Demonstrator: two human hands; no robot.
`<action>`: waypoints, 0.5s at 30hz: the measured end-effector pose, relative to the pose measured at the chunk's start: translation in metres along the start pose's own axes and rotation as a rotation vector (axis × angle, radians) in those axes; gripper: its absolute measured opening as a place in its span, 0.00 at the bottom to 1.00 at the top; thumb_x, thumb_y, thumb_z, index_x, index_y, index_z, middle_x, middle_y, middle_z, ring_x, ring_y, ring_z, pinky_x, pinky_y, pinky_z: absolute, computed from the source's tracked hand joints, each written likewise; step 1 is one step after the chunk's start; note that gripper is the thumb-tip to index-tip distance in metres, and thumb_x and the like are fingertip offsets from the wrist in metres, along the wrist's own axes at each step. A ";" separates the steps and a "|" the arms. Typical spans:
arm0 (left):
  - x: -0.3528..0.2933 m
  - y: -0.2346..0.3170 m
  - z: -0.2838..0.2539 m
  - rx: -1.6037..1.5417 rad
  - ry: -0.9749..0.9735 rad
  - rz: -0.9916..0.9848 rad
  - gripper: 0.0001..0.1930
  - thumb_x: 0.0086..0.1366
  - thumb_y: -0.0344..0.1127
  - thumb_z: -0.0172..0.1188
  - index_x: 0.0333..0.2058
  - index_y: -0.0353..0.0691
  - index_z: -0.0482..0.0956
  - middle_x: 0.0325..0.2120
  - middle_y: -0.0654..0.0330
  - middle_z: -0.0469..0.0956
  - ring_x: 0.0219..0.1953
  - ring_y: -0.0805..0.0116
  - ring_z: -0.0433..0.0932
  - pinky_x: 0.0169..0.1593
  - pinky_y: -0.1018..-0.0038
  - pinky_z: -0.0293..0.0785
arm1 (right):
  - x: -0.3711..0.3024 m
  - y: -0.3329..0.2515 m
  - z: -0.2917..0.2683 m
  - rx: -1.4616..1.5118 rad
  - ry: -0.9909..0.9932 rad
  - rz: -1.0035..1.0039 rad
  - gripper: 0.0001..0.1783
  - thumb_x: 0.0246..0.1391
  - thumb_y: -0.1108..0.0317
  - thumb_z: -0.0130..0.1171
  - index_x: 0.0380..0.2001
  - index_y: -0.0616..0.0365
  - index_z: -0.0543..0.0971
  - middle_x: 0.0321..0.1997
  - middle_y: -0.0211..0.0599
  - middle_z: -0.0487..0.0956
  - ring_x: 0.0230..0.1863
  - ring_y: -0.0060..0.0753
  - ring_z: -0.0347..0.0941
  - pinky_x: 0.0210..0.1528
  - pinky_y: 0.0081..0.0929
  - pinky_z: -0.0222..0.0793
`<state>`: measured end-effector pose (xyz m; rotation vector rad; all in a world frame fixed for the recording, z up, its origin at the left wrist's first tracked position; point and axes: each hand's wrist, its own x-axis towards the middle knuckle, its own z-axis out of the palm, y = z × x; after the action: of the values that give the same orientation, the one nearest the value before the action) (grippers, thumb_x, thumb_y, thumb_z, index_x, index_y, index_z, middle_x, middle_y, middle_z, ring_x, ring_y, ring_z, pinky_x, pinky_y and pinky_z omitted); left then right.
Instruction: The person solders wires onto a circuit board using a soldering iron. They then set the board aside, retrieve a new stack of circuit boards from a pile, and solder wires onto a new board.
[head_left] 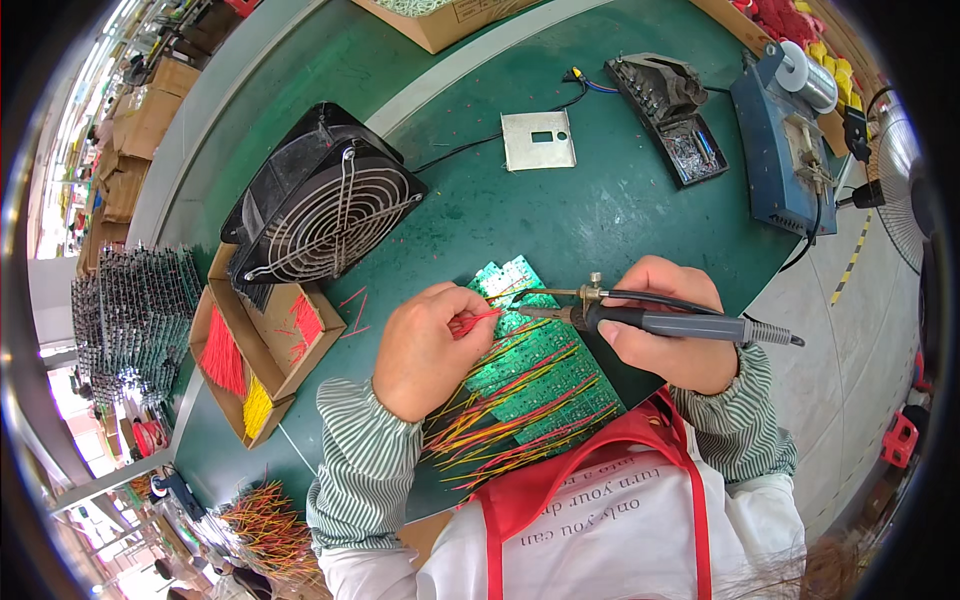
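Green circuit boards, laid overlapping in a row and bristling with red and yellow wire leads, lie at the near edge of the worktop, directly in front of the person. Left hand is closed, pinching a short red wire between thumb and fingertips; the wire end points at the far board of the row. Right hand is wrapped around the grey handle of a soldering iron, whose tip meets the same board just beside the red wire. Left of the boards, near the left edge of the worktop, open cardboard trays hold bundles of red and yellow wires. Behind the trays, a black square fan with a wire guard stands tilted. Farther back lies a small metal plate with a rectangular cut-out. Toward the far right corner sit a black iron stand and a blue soldering station.
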<state>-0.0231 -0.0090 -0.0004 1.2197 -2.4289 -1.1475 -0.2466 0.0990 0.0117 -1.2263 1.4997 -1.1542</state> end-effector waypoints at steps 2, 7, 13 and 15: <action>0.000 -0.001 0.001 -0.054 -0.001 -0.034 0.05 0.55 0.28 0.63 0.27 0.32 0.78 0.22 0.61 0.73 0.23 0.75 0.71 0.28 0.79 0.68 | -0.001 -0.003 -0.002 -0.007 0.005 0.023 0.11 0.40 0.70 0.65 0.25 0.62 0.75 0.20 0.30 0.75 0.23 0.15 0.69 0.25 0.18 0.65; -0.001 -0.002 -0.003 -0.067 -0.003 -0.039 0.05 0.55 0.28 0.63 0.28 0.32 0.78 0.23 0.61 0.73 0.23 0.76 0.71 0.28 0.79 0.67 | -0.004 -0.007 -0.009 -0.012 0.022 0.028 0.11 0.41 0.70 0.65 0.27 0.63 0.75 0.21 0.29 0.76 0.24 0.15 0.70 0.27 0.17 0.66; -0.007 0.011 -0.024 -0.010 0.176 -0.012 0.03 0.55 0.26 0.62 0.28 0.33 0.79 0.22 0.60 0.72 0.23 0.75 0.70 0.27 0.78 0.66 | -0.009 -0.006 -0.017 0.013 0.059 0.015 0.10 0.41 0.70 0.64 0.27 0.63 0.75 0.22 0.29 0.76 0.24 0.14 0.70 0.27 0.16 0.66; -0.003 0.022 -0.018 0.088 0.161 0.107 0.03 0.54 0.26 0.63 0.28 0.34 0.79 0.21 0.60 0.72 0.22 0.73 0.70 0.27 0.77 0.66 | -0.010 -0.004 -0.020 0.002 0.065 0.013 0.10 0.41 0.70 0.64 0.27 0.63 0.75 0.22 0.29 0.76 0.24 0.14 0.70 0.27 0.16 0.66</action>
<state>-0.0257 -0.0087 0.0286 1.1425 -2.4132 -0.8867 -0.2637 0.1117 0.0204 -1.1856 1.5520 -1.1975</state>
